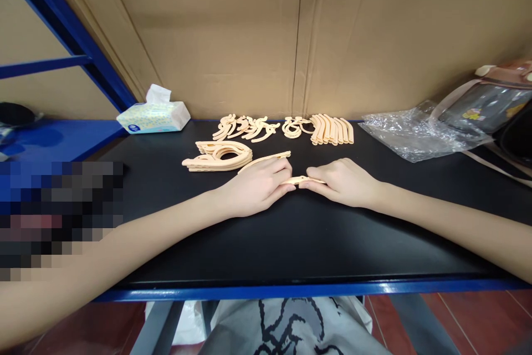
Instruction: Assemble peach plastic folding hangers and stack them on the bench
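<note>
Both hands meet over the middle of the black table. My left hand [266, 184] is closed on the left part of a small cream plastic piece [296, 180]. Its right end is pinched between the thumb and fingers of my right hand [341, 182]. A long cream curved arm [274, 157] sticks out behind my left hand, which partly hides it; whether it joins the held piece I cannot tell. Left of that lies a stack of cream curved pieces [218, 157]. Farther back are loose hook-like pieces [249, 128], ring-shaped pieces [292, 128] and a row of curved arms [332, 129].
A tissue pack [153, 117] stands at the back left of the black table [307, 238]. Clear plastic wrap [419, 130] and a transparent bottle [484, 103] with a strap are at the back right. Cardboard [224, 34] rises behind, beside a blue frame [75, 25].
</note>
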A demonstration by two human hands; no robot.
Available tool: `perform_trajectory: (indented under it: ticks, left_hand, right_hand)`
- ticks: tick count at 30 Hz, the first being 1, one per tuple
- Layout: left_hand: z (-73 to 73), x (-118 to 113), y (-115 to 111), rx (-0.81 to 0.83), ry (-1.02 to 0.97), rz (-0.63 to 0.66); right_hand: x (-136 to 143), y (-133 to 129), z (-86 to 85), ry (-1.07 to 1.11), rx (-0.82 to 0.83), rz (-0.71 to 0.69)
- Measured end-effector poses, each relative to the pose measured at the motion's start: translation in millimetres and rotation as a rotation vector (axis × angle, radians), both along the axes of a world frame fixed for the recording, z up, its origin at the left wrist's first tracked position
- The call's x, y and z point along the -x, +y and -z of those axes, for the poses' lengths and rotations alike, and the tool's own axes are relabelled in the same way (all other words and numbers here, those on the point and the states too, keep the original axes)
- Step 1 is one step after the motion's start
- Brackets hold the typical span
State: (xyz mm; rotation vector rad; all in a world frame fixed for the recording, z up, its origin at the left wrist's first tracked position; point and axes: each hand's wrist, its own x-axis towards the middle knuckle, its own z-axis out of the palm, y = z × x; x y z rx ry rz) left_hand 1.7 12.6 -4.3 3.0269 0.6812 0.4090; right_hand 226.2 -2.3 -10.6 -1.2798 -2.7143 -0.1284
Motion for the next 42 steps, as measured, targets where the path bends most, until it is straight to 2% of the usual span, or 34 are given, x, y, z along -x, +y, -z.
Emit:
perform_trajectory:
  ticks: [7, 14, 25, 32, 42]
  left_hand:
    - [-0.4, 0.3, -0.1, -0.006, -0.001, -0.021]
    - [-0.3, 0.2, -0.1, -0.031, 0.006, -0.006]
    - [-0.3, -0.3, -0.8, -0.025, 0.009, -0.012]
    - [-0.9, -0.5, -0.5, -0.019, 0.015, -0.009]
    - [-1.1, -0.6, -0.6, -0.029, 0.011, -0.025]
  right_hand:
    - [0.7, -0.9, 0.7, 0.131, -0.003, 0.111]
    - [1.3, -1.3, 0.4, 0.138, 0.018, -0.013]
    - [-2.5, 1.5, 1.8, 0.188, 0.053, -0.082]
    - [-1.6, 1.9, 1.6, 0.154, 0.069, -0.099]
    - [-1.3, -0.2, 1.2, 0.246, 0.045, -0.053]
